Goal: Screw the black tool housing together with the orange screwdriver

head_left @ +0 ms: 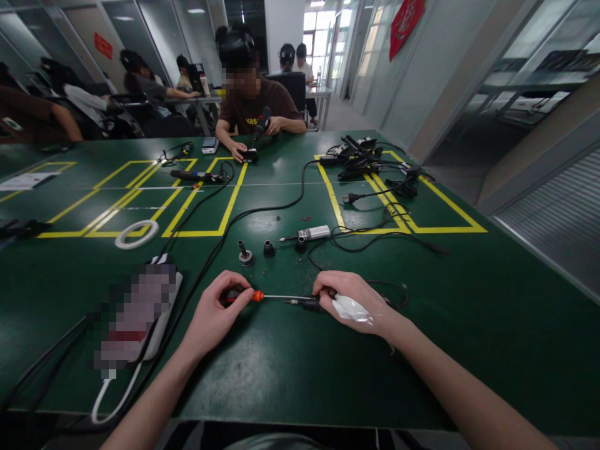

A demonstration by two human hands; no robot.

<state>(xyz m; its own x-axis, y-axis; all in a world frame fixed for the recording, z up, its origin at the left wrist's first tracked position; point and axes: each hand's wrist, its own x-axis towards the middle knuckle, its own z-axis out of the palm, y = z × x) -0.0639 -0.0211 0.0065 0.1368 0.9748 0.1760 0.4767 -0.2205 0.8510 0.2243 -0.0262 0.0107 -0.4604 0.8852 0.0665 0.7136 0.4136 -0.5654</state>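
My left hand [225, 306] is closed around the handle of a screwdriver [259, 296] with an orange-red collar. Its thin metal shaft points right, level with the table, and ends at my right hand [354, 297]. The fingers of that hand are curled around a black handle [312, 304] with a short metal tip facing left; much of it is hidden under the hand. A crumpled clear-white plastic piece [352, 310] shows against the right hand. Beyond the hands stand a metal-topped round part [245, 255], two small black collars [269, 249] and a white-and-silver rod-like part [314, 234].
A power strip [165, 312] with cables lies left. Farther off are a white tape roll [137, 234], a black corded tool [197, 176] and a heap of black tools [359, 155] within yellow tape outlines. Across the table, a person holds a black-and-red power tool [262, 124].
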